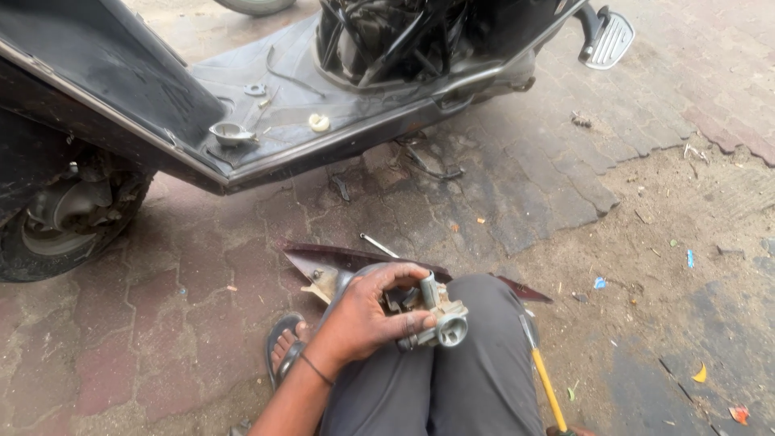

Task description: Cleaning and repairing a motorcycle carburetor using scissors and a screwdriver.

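Observation:
My left hand (367, 319) is closed around a small grey metal carburettor (442, 321), which rests on my knee in dark grey trousers (476, 363). The thumb lies over the top of the part and the fingers wrap its left side. A screwdriver (542, 379) with a yellow shank lies along my right thigh, its metal tip pointing up towards the carburettor. Its lower end leaves the frame at the bottom edge. My right hand is out of the picture.
A black scooter stands ahead with its floorboard (339, 137) bare and its engine bay exposed. On the board sit a metal cup (232, 132), a white cap (320, 123) and a washer (255, 90). A maroon panel (355, 258) lies by my sandalled foot (286, 347). The scooter's wheel (56, 230) is at the left.

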